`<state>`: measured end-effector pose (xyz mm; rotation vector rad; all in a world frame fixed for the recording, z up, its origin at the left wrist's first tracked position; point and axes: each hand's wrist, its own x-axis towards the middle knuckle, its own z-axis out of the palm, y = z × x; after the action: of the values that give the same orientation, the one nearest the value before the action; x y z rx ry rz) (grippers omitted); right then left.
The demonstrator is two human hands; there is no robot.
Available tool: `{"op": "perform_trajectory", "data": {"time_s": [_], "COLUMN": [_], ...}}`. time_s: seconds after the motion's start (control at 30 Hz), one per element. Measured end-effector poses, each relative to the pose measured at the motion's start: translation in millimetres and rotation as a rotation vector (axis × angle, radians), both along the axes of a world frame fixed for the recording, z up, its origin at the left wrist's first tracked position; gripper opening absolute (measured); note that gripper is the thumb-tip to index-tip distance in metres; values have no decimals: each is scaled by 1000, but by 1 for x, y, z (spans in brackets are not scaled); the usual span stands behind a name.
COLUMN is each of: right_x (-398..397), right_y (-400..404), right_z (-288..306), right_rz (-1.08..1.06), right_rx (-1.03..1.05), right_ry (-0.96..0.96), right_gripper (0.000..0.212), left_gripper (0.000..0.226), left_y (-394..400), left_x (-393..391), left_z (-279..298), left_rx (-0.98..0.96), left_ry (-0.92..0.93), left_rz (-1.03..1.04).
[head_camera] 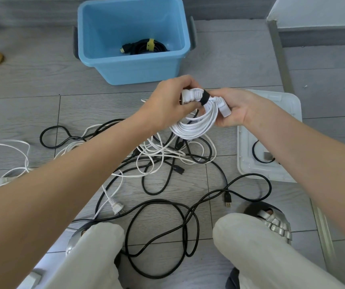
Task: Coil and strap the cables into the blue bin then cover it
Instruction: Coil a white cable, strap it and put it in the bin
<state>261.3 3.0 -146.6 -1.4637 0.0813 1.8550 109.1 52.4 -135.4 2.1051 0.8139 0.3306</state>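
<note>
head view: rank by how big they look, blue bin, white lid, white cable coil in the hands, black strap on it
1. blue bin
2. white lid, partly hidden by the right arm, so unsure against the bin
3. white cable coil
4. black strap

Grey plank floor (31,105) with blue bin (134,65), white lid (248,170), tangled loose cables (163,161).

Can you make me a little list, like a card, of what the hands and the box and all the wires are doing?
left hand: grips plug end of white coil
right hand: holds coil's other side
strap: black, wrapped round coil
blue bin: open, black strapped coil inside
lid: white, on floor at right
loose cables: black and white, tangled on floor
</note>
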Motion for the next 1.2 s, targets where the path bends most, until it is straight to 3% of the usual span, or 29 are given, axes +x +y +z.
{"op": "perform_trajectory", "data": {"time_s": [0.13,0.27,0.37,0.53,0.7,0.77,0.83,0.9,0.97,1.07,1.2], "right_x": [-7,-7,-11,-25,-22,-23,-28,-37,-43,-40,-34], "right_y": [3,4,1,7,10,14,18,21,21,21,29], "right_z": [-6,-3,7,9,12,15,16,20,23,27,34], "right_rz": [31,70,255,356,501,637,844,986,1093,1229,1361], "right_rx": [2,246,365,344,429,457,503,579,700,818,956], "right_ry": [-88,-124,-207,-570,-940,-1065,-1306,-1599,-1743,-1713,-1624], "right_gripper": [14,8,7,20,22,27,33,28,21,11,5], "left_gripper": [22,22,23,20,16,19,19,17,14,26,24], "left_y": [6,12,15,14,11,12,12,13,16,18,22], "left_x": [-4,-11,-13,-12,-7,-8,-9,-8,-8,-11,-16], "left_z": [-3,-13,-17,-20,-17,-16,-19,-22,-23,-25,-26], "left_rx": [67,28,-27,-167,-497,-580,-648,-707,-738,-786,-848], "left_ry": [61,101,115,89,-46,-71,-70,-72,-61,-19,-22], "left_rz": [-25,69,151,244,396,419,454,501,515,467,412]}}
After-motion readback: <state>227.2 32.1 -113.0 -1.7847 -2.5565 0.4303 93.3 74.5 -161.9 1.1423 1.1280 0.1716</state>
